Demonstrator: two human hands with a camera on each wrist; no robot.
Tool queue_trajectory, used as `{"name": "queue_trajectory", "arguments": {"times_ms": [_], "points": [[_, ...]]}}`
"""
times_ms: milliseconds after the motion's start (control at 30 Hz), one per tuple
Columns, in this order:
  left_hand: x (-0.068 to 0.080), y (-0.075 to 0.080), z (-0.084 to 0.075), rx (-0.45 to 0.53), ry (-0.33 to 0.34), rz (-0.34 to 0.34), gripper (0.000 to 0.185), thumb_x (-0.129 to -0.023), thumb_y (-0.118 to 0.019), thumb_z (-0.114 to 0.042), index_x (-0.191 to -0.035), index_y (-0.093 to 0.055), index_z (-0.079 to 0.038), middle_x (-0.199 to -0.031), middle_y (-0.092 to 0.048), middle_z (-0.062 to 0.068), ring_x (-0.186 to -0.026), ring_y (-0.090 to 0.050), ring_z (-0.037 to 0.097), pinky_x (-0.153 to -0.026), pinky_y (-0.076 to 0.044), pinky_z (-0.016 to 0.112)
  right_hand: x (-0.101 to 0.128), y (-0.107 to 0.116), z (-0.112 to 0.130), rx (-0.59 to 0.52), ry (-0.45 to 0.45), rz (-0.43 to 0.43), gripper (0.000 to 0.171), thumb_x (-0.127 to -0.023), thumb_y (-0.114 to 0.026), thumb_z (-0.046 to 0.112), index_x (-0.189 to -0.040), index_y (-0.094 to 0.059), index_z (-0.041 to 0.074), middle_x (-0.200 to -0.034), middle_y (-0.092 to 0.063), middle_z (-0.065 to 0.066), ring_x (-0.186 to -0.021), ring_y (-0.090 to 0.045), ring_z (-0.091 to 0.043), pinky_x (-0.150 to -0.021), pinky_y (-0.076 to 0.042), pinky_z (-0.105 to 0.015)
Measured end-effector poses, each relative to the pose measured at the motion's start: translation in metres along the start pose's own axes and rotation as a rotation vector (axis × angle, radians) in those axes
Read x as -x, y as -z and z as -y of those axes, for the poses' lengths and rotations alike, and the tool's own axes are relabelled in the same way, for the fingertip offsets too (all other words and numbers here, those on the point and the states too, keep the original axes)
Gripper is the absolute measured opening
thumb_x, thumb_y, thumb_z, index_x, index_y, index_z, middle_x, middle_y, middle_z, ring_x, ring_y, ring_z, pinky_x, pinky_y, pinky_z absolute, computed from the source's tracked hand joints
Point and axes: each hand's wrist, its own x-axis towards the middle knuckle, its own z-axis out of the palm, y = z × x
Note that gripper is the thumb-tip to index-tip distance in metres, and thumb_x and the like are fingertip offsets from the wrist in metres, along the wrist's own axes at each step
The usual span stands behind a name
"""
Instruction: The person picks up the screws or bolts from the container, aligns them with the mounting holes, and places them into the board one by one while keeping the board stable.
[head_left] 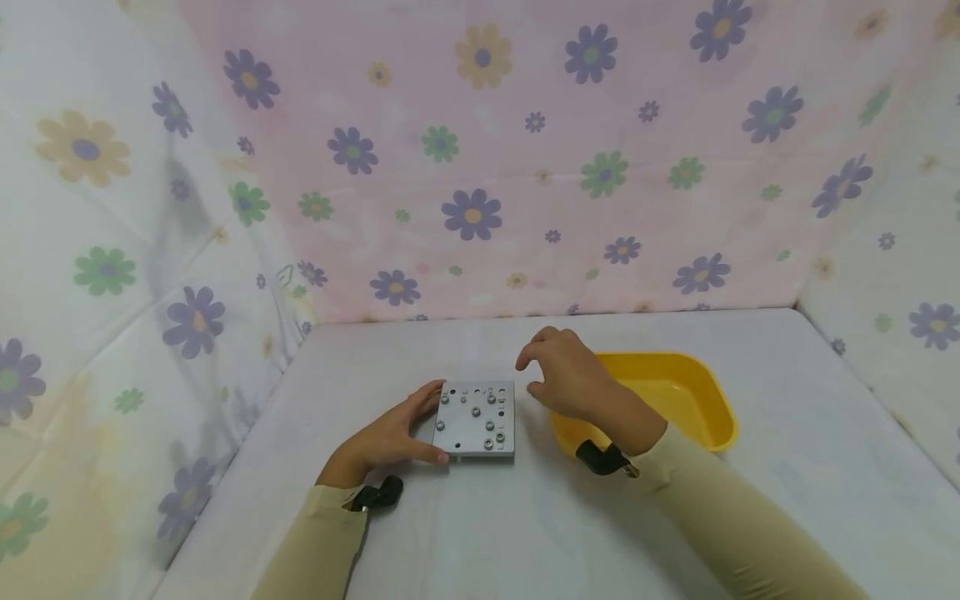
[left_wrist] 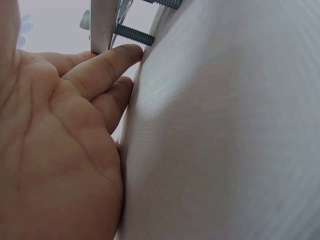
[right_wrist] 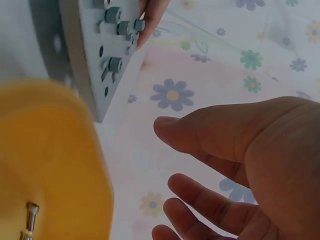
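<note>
A grey metal plate [head_left: 476,418] with several bolts set in its holes stands on the white table [head_left: 480,533], raised a little on its bolt shanks [left_wrist: 134,34]. My left hand [head_left: 390,436] rests flat against the plate's left edge, straight fingers and thumb touching it. My right hand [head_left: 566,377] hovers just right of the plate, above the rim of a yellow tray [head_left: 675,392], its fingers loosely curled and holding nothing. In the right wrist view, the plate [right_wrist: 97,50] and its bolt heads show beyond the bare fingers [right_wrist: 200,132].
The yellow tray [right_wrist: 50,165] sits right of the plate; a bolt lies in it [right_wrist: 30,220]. Flowered cloth walls [head_left: 480,167] close in the table at the back and on both sides.
</note>
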Motion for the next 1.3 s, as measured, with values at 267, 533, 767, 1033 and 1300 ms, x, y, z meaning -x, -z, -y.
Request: {"name": "queue_trajectory", "arguments": {"times_ms": [267, 533, 767, 1033, 1300], "points": [[0.001, 0.0, 0.001, 0.007, -0.013, 0.0, 0.128, -0.068, -0.098, -0.03, -0.167, -0.016, -0.026, -0.168, -0.034, -0.004, -0.161, -0.011, 0.022, -0.128, 0.001, 0.06, 0.001, 0.004, -0.017, 0.02, -0.02, 0.021, 0.02, -0.088, -0.077, 0.013, -0.107, -0.08, 0.019, -0.123, -0.068, -0.007, -0.113, -0.059, -0.031, -0.091, -0.056, -0.041], [0.003, 0.001, 0.003, 0.004, -0.022, -0.007, 0.127, -0.069, -0.097, -0.03, -0.167, -0.016, -0.026, -0.168, -0.034, -0.003, -0.161, -0.011, 0.023, -0.127, 0.001, 0.061, -0.001, 0.003, -0.035, 0.02, -0.076, 0.059, 0.022, -0.089, -0.075, 0.014, -0.11, -0.079, 0.018, -0.12, -0.068, -0.005, -0.113, -0.06, -0.028, -0.1, -0.055, -0.045], [0.0, 0.0, 0.005, 0.016, -0.047, 0.009, 0.127, -0.069, -0.097, -0.031, -0.167, -0.015, -0.024, -0.167, -0.035, -0.003, -0.161, -0.013, 0.022, -0.127, 0.001, 0.061, 0.001, 0.013, -0.046, -0.044, -0.122, 0.112, 0.023, -0.089, -0.079, 0.016, -0.112, -0.077, 0.018, -0.118, -0.067, -0.003, -0.111, -0.061, -0.026, -0.104, -0.053, -0.047], [-0.001, -0.001, 0.004, -0.004, -0.035, 0.001, 0.128, -0.068, -0.097, -0.033, -0.167, -0.015, -0.026, -0.167, -0.035, -0.006, -0.161, -0.015, 0.02, -0.128, -0.001, 0.059, 0.002, 0.016, -0.07, -0.101, -0.054, 0.135, 0.022, -0.089, -0.081, 0.021, -0.11, -0.077, 0.017, -0.105, -0.07, -0.001, -0.099, -0.063, -0.023, -0.09, -0.056, -0.041], [0.0, 0.0, 0.005, -0.004, -0.026, -0.001, 0.129, -0.068, -0.098, -0.033, -0.167, -0.016, -0.026, -0.167, -0.035, -0.005, -0.161, -0.016, 0.021, -0.128, -0.002, 0.059, 0.003, 0.017, -0.093, -0.152, -0.003, 0.216, 0.018, -0.091, -0.081, 0.023, -0.109, -0.078, 0.02, -0.094, -0.069, 0.005, -0.088, -0.061, -0.016, -0.079, -0.053, -0.031]]}}
